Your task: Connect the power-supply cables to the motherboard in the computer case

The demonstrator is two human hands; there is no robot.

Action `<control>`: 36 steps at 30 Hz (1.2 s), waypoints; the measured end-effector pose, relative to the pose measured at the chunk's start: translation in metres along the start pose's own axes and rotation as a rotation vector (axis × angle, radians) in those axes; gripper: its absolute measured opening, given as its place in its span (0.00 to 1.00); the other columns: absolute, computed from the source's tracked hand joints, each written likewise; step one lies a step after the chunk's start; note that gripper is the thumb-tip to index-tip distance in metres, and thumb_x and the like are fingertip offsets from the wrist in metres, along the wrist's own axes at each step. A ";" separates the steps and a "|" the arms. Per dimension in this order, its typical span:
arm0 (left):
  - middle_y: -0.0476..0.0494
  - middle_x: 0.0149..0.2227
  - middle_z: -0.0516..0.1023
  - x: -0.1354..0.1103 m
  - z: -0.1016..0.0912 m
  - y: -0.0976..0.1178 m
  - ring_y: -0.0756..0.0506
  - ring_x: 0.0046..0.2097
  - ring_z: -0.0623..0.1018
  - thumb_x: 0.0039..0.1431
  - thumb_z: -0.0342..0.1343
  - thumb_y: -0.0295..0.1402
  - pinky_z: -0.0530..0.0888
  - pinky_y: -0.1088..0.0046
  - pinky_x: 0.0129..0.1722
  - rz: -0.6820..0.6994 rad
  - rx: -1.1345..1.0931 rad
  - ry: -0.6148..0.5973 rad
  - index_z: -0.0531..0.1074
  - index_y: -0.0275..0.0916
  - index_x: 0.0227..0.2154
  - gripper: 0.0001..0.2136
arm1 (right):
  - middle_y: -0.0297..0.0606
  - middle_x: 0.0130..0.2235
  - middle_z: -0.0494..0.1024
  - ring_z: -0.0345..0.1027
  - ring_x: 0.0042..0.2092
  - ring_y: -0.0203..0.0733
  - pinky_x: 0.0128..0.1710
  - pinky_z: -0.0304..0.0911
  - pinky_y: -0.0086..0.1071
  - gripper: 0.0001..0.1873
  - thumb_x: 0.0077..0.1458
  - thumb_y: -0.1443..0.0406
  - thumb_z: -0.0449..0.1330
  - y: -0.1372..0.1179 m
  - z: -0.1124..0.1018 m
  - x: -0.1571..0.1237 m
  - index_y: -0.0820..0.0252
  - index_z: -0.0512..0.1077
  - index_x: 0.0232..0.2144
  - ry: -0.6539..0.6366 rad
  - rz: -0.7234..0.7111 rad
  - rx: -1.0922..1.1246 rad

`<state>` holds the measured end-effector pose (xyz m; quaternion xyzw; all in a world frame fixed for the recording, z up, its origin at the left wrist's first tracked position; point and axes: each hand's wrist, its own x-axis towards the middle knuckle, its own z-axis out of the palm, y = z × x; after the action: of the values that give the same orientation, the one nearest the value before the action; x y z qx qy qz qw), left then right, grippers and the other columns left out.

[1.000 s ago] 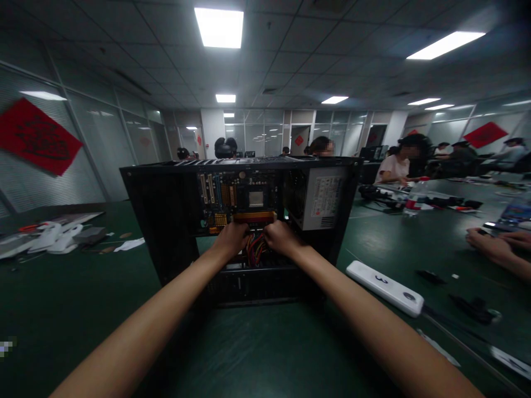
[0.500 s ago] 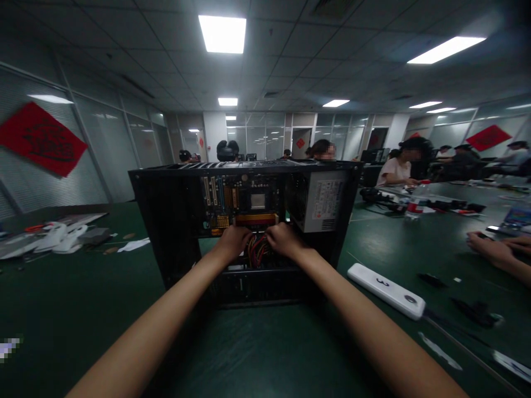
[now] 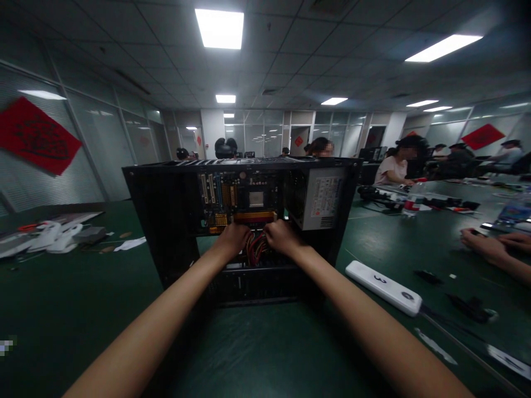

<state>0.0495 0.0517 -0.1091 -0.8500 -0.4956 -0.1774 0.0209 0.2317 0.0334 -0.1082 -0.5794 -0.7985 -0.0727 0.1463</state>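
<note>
An open black computer case (image 3: 166,221) stands on the green table, its motherboard (image 3: 232,202) and grey power supply (image 3: 323,199) facing me. Both my hands reach inside it. My left hand (image 3: 233,239) is curled at the lower edge of the motherboard, by the red and yellow memory slots (image 3: 255,216). My right hand (image 3: 281,236) is curled just to the right of it, fingers pressed toward the same slots. A bundle of coloured cables (image 3: 256,249) hangs between the two hands. What the fingers grip is hidden.
A white power strip marked 3 (image 3: 384,287) lies to the right of the case, with small black parts (image 3: 470,308) beyond it. Another person's hands (image 3: 492,246) rest at the right edge. White and grey items (image 3: 58,236) lie at left. People sit at the back.
The hands stay in the same place inside the case; only the view shifts slightly with my head.
</note>
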 end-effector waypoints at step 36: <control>0.43 0.40 0.83 -0.002 -0.003 -0.008 0.43 0.43 0.81 0.62 0.52 0.32 0.72 0.73 0.43 -0.063 -0.017 0.071 0.80 0.40 0.40 0.11 | 0.48 0.39 0.81 0.76 0.41 0.46 0.37 0.62 0.31 0.14 0.63 0.68 0.52 0.001 -0.004 -0.005 0.64 0.79 0.37 0.059 -0.016 0.039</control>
<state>0.0406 0.0534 -0.1080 -0.8273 -0.5196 -0.2120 0.0257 0.2343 0.0285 -0.1064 -0.5678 -0.7996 -0.0754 0.1803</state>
